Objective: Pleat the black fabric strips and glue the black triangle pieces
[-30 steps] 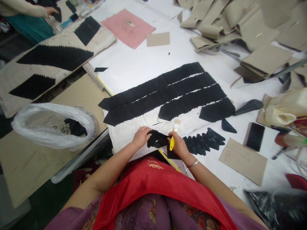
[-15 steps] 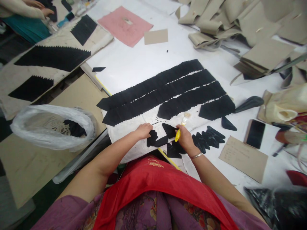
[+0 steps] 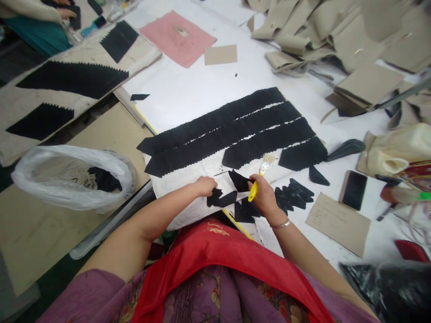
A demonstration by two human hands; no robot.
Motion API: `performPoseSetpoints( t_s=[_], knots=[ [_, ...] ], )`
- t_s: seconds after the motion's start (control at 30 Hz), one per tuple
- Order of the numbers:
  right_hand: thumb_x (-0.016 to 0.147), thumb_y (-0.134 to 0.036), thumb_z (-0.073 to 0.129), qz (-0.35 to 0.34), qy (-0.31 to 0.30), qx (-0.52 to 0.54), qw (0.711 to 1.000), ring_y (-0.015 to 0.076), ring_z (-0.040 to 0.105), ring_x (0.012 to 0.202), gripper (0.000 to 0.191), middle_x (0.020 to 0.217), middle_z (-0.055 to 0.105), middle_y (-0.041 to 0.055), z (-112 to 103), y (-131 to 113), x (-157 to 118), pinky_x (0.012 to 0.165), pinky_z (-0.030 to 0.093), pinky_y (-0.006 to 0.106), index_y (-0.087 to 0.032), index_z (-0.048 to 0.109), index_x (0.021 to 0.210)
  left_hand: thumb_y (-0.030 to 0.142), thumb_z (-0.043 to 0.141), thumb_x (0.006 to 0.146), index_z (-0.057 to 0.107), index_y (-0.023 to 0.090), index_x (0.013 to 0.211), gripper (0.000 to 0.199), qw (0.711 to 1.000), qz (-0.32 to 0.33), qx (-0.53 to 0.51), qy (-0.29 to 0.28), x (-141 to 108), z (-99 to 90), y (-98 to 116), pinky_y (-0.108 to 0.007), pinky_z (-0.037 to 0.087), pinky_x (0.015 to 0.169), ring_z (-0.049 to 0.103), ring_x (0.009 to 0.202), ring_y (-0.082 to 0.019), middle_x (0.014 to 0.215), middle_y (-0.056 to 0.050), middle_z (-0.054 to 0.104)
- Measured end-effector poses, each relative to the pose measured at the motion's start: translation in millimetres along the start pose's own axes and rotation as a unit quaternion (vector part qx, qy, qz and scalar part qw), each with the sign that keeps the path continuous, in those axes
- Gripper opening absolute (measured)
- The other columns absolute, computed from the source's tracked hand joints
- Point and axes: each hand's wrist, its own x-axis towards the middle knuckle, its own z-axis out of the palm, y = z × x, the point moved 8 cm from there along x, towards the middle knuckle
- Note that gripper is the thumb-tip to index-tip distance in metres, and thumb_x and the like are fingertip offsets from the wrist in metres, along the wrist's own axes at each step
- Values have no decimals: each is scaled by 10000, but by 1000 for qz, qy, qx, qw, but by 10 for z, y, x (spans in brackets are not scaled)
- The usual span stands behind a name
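My right hand is closed round a yellow-handled brush, its pale bristles pointing away from me. The fingertips also touch the edge of a black pointed piece, which looks slightly lifted at that side. My left hand has its fingers curled together just above a small black notched piece; anything between the fingertips is too small to make out. Beside that lies another black piece. More black pieces lie under and beside my right hand. Beyond both hands, black zigzag-edged pieces lie in overlapping rows on a white cloth.
On the left stands an open clear plastic bag with black scraps. A phone and a written card lie to the right. Beige sheets are heaped at the back right. Another person's hand shows at the top left.
My left hand has shifted slightly right, its fingers more curled now. My right hand and the brush have moved a little right. The black pointed piece at the right fingertips has turned slightly.
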Motion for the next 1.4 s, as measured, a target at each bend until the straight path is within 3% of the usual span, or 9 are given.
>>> performPoseSetpoints(
  t_s=[0.07,0.23,0.4,0.57,0.73,0.93,1.1,1.2,1.4],
  knots=[
    [858,-280,461,-2,-1,1,1000,208,602,867,211,953,620,90,-16,-48,-10,776,492,351,-174,518,1031,227,583,673,602,189,849,181,998,49,17,31,-54,-95,76,-321,413,694,548,914,-251,962,-85,596],
    [860,-305,469,5,4,2,1000,203,605,851,227,956,616,84,-38,-119,-33,758,494,342,-178,517,1042,193,470,805,591,199,879,142,968,127,56,210,-466,-402,33,-360,361,793,500,919,-222,890,-60,602],
    [859,-292,474,-27,-31,28,999,204,606,860,212,949,619,84,71,-325,-26,771,496,343,-186,523,1036,177,403,868,613,205,885,212,960,164,95,204,-833,-35,-270,-367,301,914,496,963,-190,928,-64,624],
    [865,-271,461,-57,-92,67,992,197,605,844,196,939,618,81,252,-597,-16,766,494,332,-194,523,1034,101,416,834,562,223,1119,343,962,75,38,258,-1106,239,-547,-400,272,988,432,1143,-208,1233,-70,533],
    [860,-249,460,-73,-202,147,966,173,602,829,190,934,613,67,544,-931,3,743,490,294,-201,500,1039,153,448,832,581,177,1030,240,928,-84,-113,344,-1191,277,-748,-353,385,912,489,1053,-197,1122,-83,571],
    [860,-226,431,-103,-260,154,948,178,604,856,179,947,619,76,733,-1186,27,759,484,298,-192,505,1019,257,602,761,596,185,944,197,930,-216,-151,256,-903,319,-862,-355,428,801,537,911,-227,933,-79,590],
    [854,-290,442,-88,-242,112,960,203,629,811,224,936,636,88,766,-993,-41,699,495,308,-198,510,1046,114,490,786,622,177,867,167,957,-153,-144,200,-787,173,-843,-261,430,699,566,815,-163,906,-70,604],
    [824,-346,484,-78,-232,116,963,206,640,734,249,912,648,80,825,-932,-50,630,497,300,-217,518,1034,138,494,800,639,217,877,183,967,-112,-133,187,-756,82,-883,-224,420,688,572,831,-132,929,-27,628],
    [793,-409,517,-46,-221,183,957,179,606,559,219,794,644,41,942,-1117,-17,498,474,277,-263,516,957,237,472,849,652,178,950,214,966,-84,-116,214,-779,-59,-967,-305,392,844,536,1012,-210,1015,-83,629]
  ],
)
